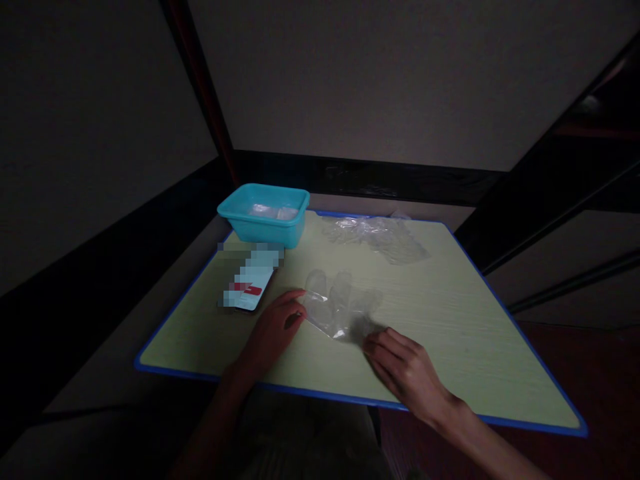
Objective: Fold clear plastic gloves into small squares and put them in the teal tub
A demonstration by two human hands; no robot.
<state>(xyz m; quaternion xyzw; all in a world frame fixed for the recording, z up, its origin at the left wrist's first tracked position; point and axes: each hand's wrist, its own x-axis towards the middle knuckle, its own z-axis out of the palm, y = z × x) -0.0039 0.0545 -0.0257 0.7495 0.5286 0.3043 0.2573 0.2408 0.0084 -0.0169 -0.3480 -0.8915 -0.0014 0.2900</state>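
A clear plastic disposable glove (333, 303) lies spread just over the table in front of me, its finger lobes pointing away. Thumb and index finger of my left hand (275, 327) pinch its left edge. At its lower right, my right hand (400, 360) has its fingers closed on the edge; the fingertips partly hide what they grip. Farther back rests a crumpled pile of clear plastic gloves (380, 237), apart from both hands.
A turquoise plastic basin (270, 230) with clear plastic things inside stands at the back left. In front of it lies a phone (255, 277) with a lit, blurred screen. The pale tabletop (465, 340) has a blue rim, and a wall rises behind it.
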